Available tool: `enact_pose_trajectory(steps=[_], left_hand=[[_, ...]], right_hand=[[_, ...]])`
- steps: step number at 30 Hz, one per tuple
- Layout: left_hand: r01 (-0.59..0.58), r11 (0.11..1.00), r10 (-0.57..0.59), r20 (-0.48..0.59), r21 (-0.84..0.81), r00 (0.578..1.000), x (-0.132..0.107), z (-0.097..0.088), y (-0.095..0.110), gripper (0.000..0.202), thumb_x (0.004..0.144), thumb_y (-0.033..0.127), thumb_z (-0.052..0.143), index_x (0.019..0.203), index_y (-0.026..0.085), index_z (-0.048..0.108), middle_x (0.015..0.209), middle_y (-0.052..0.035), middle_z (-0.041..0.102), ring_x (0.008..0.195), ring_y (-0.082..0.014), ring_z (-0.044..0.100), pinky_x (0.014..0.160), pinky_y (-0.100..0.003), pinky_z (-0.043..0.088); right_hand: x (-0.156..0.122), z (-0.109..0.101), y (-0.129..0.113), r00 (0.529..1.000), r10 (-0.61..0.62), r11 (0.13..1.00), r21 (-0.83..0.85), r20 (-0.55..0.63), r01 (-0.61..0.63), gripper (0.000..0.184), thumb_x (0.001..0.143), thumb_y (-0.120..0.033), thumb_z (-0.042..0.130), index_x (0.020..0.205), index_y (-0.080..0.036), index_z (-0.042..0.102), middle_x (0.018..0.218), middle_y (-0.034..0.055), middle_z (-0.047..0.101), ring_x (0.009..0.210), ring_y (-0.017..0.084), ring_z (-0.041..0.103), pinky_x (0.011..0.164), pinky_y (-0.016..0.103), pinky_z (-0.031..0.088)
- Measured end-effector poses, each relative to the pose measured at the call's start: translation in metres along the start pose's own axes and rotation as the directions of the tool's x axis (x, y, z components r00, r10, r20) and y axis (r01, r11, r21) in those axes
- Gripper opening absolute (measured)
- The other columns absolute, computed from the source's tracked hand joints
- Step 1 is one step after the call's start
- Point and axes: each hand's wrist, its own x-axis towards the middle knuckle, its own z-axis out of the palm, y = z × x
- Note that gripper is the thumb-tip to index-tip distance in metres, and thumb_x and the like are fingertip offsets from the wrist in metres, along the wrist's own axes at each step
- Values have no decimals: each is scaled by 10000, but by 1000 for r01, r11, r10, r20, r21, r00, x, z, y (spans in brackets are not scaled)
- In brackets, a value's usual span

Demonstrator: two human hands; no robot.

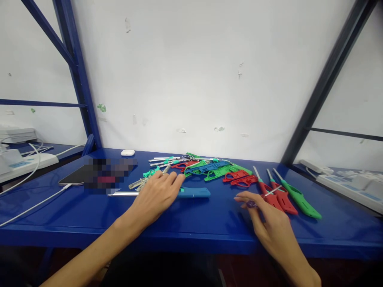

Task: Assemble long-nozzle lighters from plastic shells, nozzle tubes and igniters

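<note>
A blue long-nosed lighter (pixel 196 193) lies sideways on the table near the front. My left hand (pixel 160 191) is closed over its middle, with the metal tube out to the left and the blue handle out to the right; the fingertips are hidden. To the right, my right hand (pixel 269 217) is curled around the dark purple handle of a small screwdriver (pixel 273 190), its thin metal shaft pointing up and right. Beyond that hand lie two red lighters (pixel 283 197) and a green lighter (pixel 302 200), side by side, tubes pointing away.
Behind my hands spreads a pile of red, green and blue handle shells (pixel 218 172), with metal tubes (pixel 167 160) and clear fuel tanks (pixel 138 184) at its left. A phone (pixel 74 175) with a cable, and a white earphone case (pixel 127 152), lie left. Power strips (pixel 353 187) flank the table.
</note>
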Motion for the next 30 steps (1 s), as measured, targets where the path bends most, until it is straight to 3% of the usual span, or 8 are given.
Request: enact_pose_trajectory(steps=[4,8,12,15,19,22,25,30], left_hand=[[-131,979,133,6,-154,991,1,2,4,321,970,-23,377,1138,194,544,1009,-69,702,841,-261,659,821,-386,449],[-24,912,37,26,-409,999,-3,1,11,203,1054,83,347,1052,214,502,985,-48,652,869,-239,615,792,-351,442],[81,729,56,177,-679,983,-9,-2,20,207,1123,262,290,1076,249,490,1116,-52,642,1009,-232,615,862,-345,449],[129,639,90,241,-758,966,-11,-5,19,242,1134,339,268,1108,265,497,1193,-48,642,1075,-228,608,912,-349,447],[185,626,25,256,-757,966,-11,-16,13,262,1129,388,302,1147,267,534,1116,-34,676,991,-217,626,859,-336,461],[187,596,-63,186,-781,980,-6,-23,15,253,1119,379,344,1112,257,566,1048,-27,697,928,-207,637,820,-330,470],[135,495,-107,95,-858,990,3,-23,25,194,1078,308,456,1003,237,620,990,-24,730,917,-199,675,810,-322,501],[156,210,-156,124,-965,980,14,-7,41,139,1003,238,573,944,198,693,847,-22,758,779,-175,731,711,-283,560]], right_hand=[[0,0,-1,1000,-9,1000,-2,-6,9,279,1087,-263,434,1303,-339,594,1087,-44,806,844,158,788,755,264,592],[0,-1,-4,999,-28,1000,-3,-26,28,312,1090,-256,433,1354,-344,575,1055,-44,813,803,147,790,715,245,590],[0,-1,-4,997,-52,999,-9,-59,51,277,1093,-265,437,1315,-326,590,1014,-35,821,776,153,790,707,246,589],[0,-1,-4,992,-77,997,4,-99,77,251,1095,-252,424,1273,-304,594,944,-40,821,732,144,781,704,234,587],[-4,-1,-5,971,-98,995,-36,-217,92,224,1096,-295,441,1230,-284,620,734,-58,778,523,136,707,590,237,548],[-10,1,-2,925,-73,993,-114,-372,32,281,1096,-419,446,1164,-267,672,588,-43,695,415,151,613,551,290,507],[-11,2,-1,870,-23,995,-92,-492,-25,390,1063,-548,479,1074,-241,720,670,21,713,471,168,634,521,311,483],[14,-2,-25,743,190,920,380,-641,93,352,1069,-496,526,885,-219,641,538,-45,537,368,108,489,369,250,353]])
